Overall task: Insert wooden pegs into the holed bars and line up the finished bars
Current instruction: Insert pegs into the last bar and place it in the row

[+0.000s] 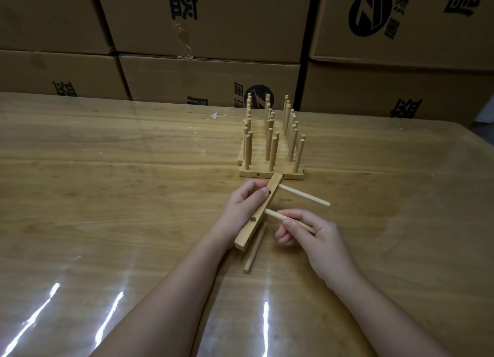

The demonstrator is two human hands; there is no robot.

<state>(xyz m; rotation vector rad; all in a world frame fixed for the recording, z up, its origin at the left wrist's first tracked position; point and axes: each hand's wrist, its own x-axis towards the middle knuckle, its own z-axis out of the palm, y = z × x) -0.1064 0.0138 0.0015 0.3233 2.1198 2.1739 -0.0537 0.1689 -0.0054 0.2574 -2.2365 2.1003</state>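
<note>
Counter [107, 183]: glossy wood-grain surface with light streaks along the near edge; it carries all the work.
Left hand [242, 209]: raised off the counter and curled round the holed bar, thumb on the bar's upper face near its far end, the other fingers [248, 188] wrapped behind it.
Holed bar [260, 209]: gripped by the left hand and tilted, far end up beside the front finished bar, near end low and toward the person. One open hole shows on its upper face.
Loose peg [254, 252]: lying flat on the counter just under and beside the bar's near end, untouched.
Finished bars [248, 174]: lined up side by side at the middle back of the counter, each with upright pegs, the pegs forming three files.
Held peg [275, 215]: its tip meets the side of the bar near mid-length; whether it has entered a hole cannot be told.
Inserted peg [304, 195]: seated in the bar's far end, sticking out to the right.
Right hand [315, 239]: pinches the held peg between thumb and forefinger, remaining fingers curled below.
Cardboard boxes [208, 22]: stacked behind the counter, black printing on their faces.
</note>
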